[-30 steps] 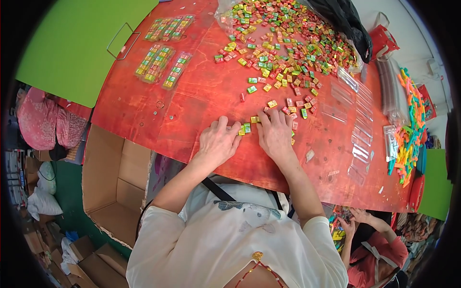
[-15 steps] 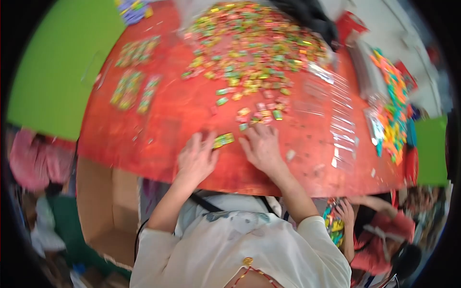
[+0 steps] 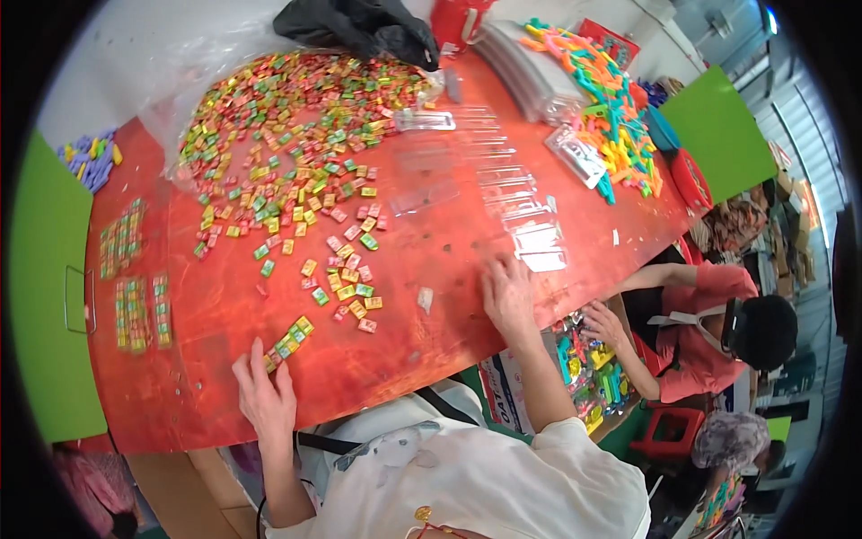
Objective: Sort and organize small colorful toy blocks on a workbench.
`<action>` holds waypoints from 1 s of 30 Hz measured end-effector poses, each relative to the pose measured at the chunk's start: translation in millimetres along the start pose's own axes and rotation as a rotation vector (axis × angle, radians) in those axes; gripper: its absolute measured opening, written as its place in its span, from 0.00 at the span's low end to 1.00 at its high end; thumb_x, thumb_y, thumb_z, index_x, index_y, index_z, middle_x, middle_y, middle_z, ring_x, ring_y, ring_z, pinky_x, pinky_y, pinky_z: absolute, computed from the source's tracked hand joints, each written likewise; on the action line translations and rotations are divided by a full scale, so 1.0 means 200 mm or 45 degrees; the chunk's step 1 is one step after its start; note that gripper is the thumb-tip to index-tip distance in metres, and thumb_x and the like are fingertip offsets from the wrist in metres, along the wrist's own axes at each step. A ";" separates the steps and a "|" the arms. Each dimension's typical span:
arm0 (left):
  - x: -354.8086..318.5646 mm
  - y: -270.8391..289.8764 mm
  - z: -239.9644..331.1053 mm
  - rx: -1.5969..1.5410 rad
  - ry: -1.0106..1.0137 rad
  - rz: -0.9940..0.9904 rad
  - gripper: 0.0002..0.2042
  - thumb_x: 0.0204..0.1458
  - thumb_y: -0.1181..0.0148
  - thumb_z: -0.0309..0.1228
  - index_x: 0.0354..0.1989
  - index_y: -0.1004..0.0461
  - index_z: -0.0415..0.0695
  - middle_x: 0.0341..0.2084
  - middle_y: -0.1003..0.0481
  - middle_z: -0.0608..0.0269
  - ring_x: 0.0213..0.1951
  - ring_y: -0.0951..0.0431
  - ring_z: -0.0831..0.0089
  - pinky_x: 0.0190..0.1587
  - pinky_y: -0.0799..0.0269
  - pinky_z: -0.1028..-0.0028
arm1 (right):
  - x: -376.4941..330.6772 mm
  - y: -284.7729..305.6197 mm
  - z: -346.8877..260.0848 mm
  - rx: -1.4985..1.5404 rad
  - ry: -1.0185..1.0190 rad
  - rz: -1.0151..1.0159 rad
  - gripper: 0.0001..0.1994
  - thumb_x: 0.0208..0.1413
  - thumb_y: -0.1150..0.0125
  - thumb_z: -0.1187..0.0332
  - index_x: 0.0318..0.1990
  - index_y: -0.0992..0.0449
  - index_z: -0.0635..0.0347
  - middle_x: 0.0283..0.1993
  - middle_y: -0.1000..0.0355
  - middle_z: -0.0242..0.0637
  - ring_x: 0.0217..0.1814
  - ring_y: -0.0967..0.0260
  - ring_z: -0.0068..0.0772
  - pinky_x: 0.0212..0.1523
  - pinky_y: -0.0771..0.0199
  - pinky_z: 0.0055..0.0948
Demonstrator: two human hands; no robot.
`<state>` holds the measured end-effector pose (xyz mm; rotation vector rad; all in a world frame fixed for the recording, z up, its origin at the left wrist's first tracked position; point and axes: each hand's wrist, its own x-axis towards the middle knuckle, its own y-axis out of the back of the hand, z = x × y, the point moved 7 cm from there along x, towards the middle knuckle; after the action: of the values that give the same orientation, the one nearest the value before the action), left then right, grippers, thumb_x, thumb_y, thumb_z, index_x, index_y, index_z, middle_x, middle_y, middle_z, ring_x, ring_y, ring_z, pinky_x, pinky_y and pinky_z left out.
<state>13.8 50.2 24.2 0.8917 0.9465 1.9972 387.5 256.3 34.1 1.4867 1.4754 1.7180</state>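
A short row of small wrapped candies [image 3: 292, 341], yellow and green, lies on the red table toward its near left part. My left hand [image 3: 267, 400] is at the lower end of that row, fingers spread and the end between thumb and forefinger. To the right, my right hand [image 3: 509, 301] is low over the table, fingers slightly bent and apart, with nothing seen in them. Just beyond its fingertips a line of clear plastic shells [image 3: 521, 202] runs away from me. Loose candies [image 3: 346, 274] lie between my hands, ahead of the row.
A large candy heap [image 3: 305, 108] spreads from a clear bag at the back. Finished-looking candy rows [image 3: 132, 314] lie at the left. Stacked plastic sleeves [image 3: 530, 72] and bright plastic pieces [image 3: 620, 117] sit at the far right. A co-worker's hand [image 3: 603, 325] is over a filled box at the right.
My view has swung to the right. My right hand has left the loose candies and moved right to the clear shells. My left hand stays at the candy row, which now looks longer.
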 end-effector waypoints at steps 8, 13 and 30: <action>0.00 0.01 0.00 -0.008 -0.022 0.022 0.24 0.56 0.38 0.31 0.63 0.29 0.46 0.54 0.32 0.46 0.52 0.26 0.47 0.52 0.28 0.54 | -0.08 0.03 0.40 -0.350 -0.264 -0.021 0.20 0.56 0.40 0.69 0.57 0.24 0.58 0.61 0.32 0.48 0.66 0.36 0.53 0.64 0.37 0.50; 0.01 -0.01 0.06 0.121 -0.197 0.062 0.25 0.55 0.36 0.34 0.62 0.28 0.45 0.59 0.33 0.46 0.59 0.32 0.46 0.61 0.37 0.51 | 0.07 0.02 0.61 -0.158 -0.124 0.074 0.24 0.63 0.39 0.62 0.64 0.30 0.62 0.69 0.37 0.53 0.68 0.38 0.58 0.65 0.35 0.49; 0.02 -0.11 -0.05 -0.094 -0.180 -0.207 0.29 0.59 0.40 0.40 0.70 0.36 0.48 0.72 0.46 0.46 0.73 0.47 0.44 0.69 0.52 0.37 | -0.24 -0.11 -0.18 0.085 0.234 -0.426 0.25 0.62 0.42 0.57 0.65 0.28 0.52 0.73 0.39 0.45 0.74 0.43 0.49 0.74 0.56 0.57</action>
<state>10.0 60.0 2.1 0.8737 0.8333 1.7952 364.1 207.9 -0.7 1.0581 1.7757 1.6454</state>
